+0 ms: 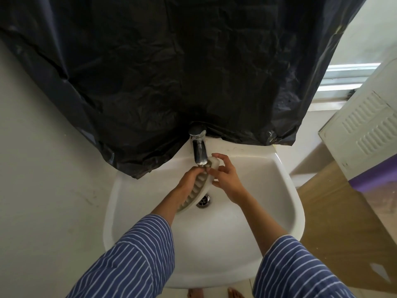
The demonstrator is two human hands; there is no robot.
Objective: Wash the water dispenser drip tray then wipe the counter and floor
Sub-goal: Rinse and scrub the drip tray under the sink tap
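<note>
A black plastic sheet [182,72] hangs across the wall and fills the upper view, its lower edge draped behind a chrome tap [198,147]. Below it sits a white sink [279,186], glossy and bare apart from the metal drain [204,200] at its centre. A plain pale wall lies to the left. To the right stand a wooden board [343,211], a white vented panel [365,130], and a bright window [348,76] beyond. Two bare feet show on the floor [245,291] beneath the sink.

Two arms in blue striped sleeves [137,254] reach over the basin. They hold the tray [198,188], a long, narrow, pale plastic piece with a slotted grille, tilted over the drain with its far end right under the tap's spout. Whether water is running cannot be told.

The left hand [187,181] wraps around the tray's left side, its fingers [196,168] curled over the edge near the spout. The right hand [226,177] closes loosely on the far end and right edge, fingers bent and thumb underneath.

The tray looks light and stiff, and is likely slippery when wet. Its long edges seem the safest places to hold, since the thin grille ribs may flex or trap fingertips. Dropped, it would probably clatter in the hard basin rather than break.
</note>
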